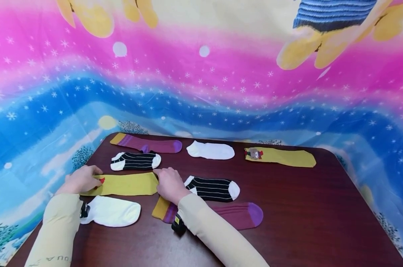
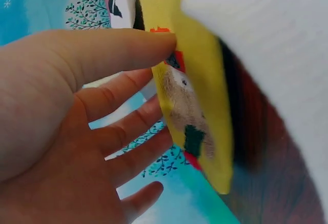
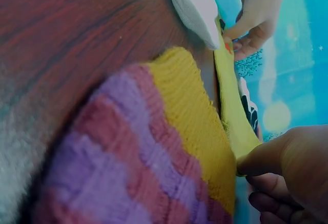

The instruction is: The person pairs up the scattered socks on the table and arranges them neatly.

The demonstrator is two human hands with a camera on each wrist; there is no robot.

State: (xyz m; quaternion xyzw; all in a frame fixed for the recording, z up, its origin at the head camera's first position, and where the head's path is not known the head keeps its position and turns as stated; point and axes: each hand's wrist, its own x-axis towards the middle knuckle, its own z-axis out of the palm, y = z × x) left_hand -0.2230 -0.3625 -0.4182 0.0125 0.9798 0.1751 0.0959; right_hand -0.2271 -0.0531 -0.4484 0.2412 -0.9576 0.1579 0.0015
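A yellow sock with a bear's face lies lengthwise between both hands. My left hand pinches its patterned end; in the left wrist view the thumb lies over the bear patch and the fingers are behind the fabric. At the plain end, my right hand pinches the sock between thumb and fingers. Just below sits a white sock. A black striped sock and a purple sock with a mustard cuff lie by the right hand, the purple one partly hidden by the forearm.
Along the back of the dark wooden table are another purple sock, a white sock and a yellow bear sock. Another black striped sock lies behind the held one. A printed cloth hangs around the table.
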